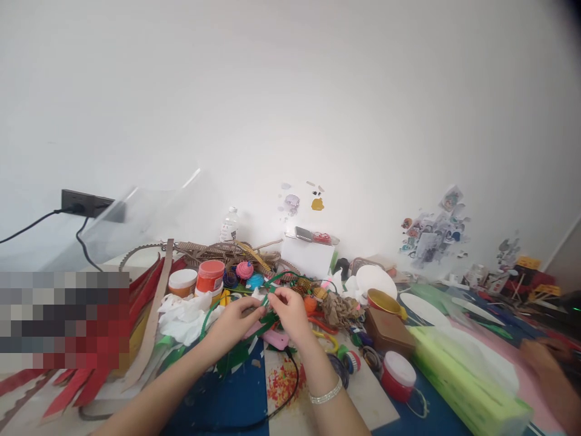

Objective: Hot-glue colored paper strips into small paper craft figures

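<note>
In the head view my left hand (242, 318) and my right hand (288, 310) meet above the middle of the cluttered table. Fingers of both are pinched on a thin green strip (271, 289), which loops up and to the right behind my right hand. Below my hands lies a pink tool (275, 339) with a black cord running toward the front. Dark green pieces (233, 358) lie beneath my left hand. My right wrist wears a sparkling bracelet. The exact hold of the fingertips is too small to make out.
Red and white jars (211, 277) stand at the back left, beside crumpled white tissue (186, 318). A brown box (389, 332), a red jar (398, 376) and a long green package (467, 381) lie to the right. Another person's hand (551, 369) shows at the right edge.
</note>
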`<state>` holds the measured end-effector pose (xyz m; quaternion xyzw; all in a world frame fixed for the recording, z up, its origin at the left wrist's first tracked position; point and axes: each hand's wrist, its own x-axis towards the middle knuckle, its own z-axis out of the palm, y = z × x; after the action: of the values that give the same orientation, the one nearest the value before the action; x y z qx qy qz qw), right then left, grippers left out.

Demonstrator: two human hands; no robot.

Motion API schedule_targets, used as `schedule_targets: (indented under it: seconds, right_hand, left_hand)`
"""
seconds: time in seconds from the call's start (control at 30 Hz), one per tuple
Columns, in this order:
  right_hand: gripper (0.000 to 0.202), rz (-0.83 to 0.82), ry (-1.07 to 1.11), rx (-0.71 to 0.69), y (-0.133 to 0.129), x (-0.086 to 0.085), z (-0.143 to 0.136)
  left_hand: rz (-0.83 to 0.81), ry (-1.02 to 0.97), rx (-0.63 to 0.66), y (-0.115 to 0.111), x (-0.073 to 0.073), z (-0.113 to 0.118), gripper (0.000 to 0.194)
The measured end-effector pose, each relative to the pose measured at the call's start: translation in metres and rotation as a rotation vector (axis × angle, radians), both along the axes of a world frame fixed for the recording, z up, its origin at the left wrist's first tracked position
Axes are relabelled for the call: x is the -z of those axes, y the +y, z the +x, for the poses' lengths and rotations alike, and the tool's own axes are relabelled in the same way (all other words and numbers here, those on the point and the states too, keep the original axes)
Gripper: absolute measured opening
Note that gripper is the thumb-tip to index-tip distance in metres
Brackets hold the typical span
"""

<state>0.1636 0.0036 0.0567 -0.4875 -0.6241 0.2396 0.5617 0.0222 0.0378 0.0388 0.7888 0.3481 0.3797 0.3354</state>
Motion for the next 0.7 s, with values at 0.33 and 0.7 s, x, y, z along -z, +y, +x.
schedule_targets:
  seconds: [0.33, 0.7]
  right_hand:
    - [0.021, 0.048, 0.16, 0.048, 0.007, 0.007, 0.009]
    - [0.02, 0.121, 0.344, 0.038, 0.004, 0.001, 0.01]
  left_hand:
    - [0.05, -0.023, 0.024, 0.002, 0.004, 0.0, 0.025]
    - [0.092, -0.001, -0.139, 0.004, 0.002, -0.004, 0.024]
